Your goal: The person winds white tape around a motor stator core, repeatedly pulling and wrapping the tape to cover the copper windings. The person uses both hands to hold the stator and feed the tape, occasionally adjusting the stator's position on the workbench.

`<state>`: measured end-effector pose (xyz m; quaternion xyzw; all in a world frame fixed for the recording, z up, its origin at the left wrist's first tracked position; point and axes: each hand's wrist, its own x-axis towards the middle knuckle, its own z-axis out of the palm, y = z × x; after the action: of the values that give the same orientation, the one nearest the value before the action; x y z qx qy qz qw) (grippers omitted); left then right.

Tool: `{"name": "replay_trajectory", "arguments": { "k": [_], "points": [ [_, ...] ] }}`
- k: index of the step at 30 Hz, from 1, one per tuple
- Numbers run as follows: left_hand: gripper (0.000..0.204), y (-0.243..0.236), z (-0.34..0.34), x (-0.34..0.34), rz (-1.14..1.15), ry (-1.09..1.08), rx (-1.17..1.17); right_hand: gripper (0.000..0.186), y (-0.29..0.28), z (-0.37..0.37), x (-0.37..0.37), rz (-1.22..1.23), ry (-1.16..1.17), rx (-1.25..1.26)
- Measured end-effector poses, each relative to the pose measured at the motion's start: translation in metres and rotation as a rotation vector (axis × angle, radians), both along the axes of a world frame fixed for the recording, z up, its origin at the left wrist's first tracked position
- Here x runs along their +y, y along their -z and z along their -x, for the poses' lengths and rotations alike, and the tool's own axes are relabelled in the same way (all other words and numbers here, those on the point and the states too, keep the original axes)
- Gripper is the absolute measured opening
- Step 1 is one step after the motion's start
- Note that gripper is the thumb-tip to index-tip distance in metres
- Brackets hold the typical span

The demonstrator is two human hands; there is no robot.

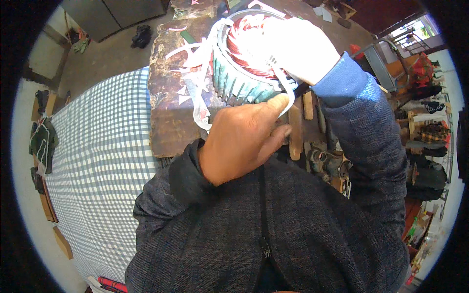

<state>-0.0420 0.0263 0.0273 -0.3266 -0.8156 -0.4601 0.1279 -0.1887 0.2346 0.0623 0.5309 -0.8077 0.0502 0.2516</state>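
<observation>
A motor stator (244, 88) with a ribbed, greenish housing stands on the worn workbench in front of me. Reddish copper windings (238, 41) fill its round opening, partly washed out by glare. My left hand (244, 136) is at the near side of the housing, its fingers closed around a narrow white strip (291, 93) that runs up to the windings. Over the stator's right side lies my right hand (308, 51), so overexposed that its fingers cannot be made out. Another pale strip (198, 105) loops down the housing's left side.
Paper scraps (183, 95) lie on the brown workbench (168, 127) left of the stator. A checked cloth (102, 146) covers a wide surface at left. Wooden pieces (295, 132) and metal parts (325, 161) sit on the right. A metal-framed chair (383, 58) stands farther back.
</observation>
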Motion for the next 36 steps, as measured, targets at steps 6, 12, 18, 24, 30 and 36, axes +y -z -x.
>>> {"name": "replay_trajectory", "arguments": {
  "k": [6, 12, 18, 24, 30, 36],
  "points": [
    [0.040, -0.034, -0.013, -0.025, -0.051, -0.189, 0.421, 0.037, 0.027, 0.015, -0.025, 0.081, 0.168, -0.262],
    [0.031, 0.009, 0.062, -0.064, -0.373, -0.417, 0.174, 0.029, -0.023, 0.014, -0.005, -0.167, 0.112, -0.134],
    [0.035, 0.061, 0.116, -0.083, -0.593, -0.257, -0.582, 0.014, -0.095, 0.005, -0.013, -0.104, 0.125, 0.047],
    [0.030, 0.038, 0.116, -0.115, -0.521, 0.068, -0.847, 0.011, -0.101, 0.035, -0.032, -0.294, 0.065, 0.218],
    [0.029, -0.018, 0.096, -0.101, -0.884, -0.025, -0.338, 0.007, -0.100, 0.056, -0.045, -0.398, 0.002, 0.213],
    [0.019, -0.058, 0.035, -0.050, -0.385, -0.192, -0.015, 0.007, -0.104, 0.053, -0.049, -0.502, -0.022, 0.319]
  ]
}}
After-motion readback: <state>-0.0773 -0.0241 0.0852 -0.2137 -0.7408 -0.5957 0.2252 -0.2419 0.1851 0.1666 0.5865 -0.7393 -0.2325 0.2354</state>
